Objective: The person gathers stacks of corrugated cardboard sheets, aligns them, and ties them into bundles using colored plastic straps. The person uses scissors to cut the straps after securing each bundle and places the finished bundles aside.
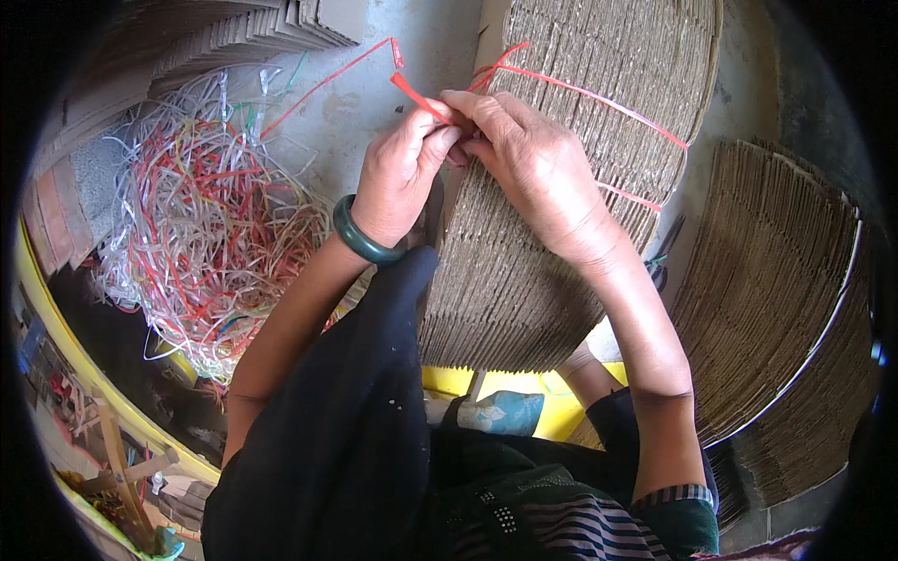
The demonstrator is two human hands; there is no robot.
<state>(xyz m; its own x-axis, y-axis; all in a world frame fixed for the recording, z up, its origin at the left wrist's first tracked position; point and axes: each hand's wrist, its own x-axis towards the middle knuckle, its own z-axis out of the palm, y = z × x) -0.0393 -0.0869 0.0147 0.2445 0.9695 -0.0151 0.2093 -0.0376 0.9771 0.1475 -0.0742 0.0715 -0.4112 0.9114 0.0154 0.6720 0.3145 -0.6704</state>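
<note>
A long stack of folded brown cardboard (514, 280) stands on edge in front of me. A red plastic strap (594, 93) runs across its far part, and a second strap (631, 196) shows closer to me, partly covered by my right arm. At the stack's left edge both hands meet. My left hand (398, 168), with a dark green bangle (360, 234) at the wrist, pinches a red strap whose flat end (412, 92) sticks up past the fingers. My right hand (543, 164) pinches close against it, its fingertips touching the left ones. Where the strap passes between the fingers is hidden.
On the left lies a tangled heap of red, white and yellow plastic straps (206, 234). More cardboard stacks stand at the right (767, 280) and upper left (243, 47). A dark tool (659, 266) with a green part lies beside the middle stack. Below it is something yellow (561, 402).
</note>
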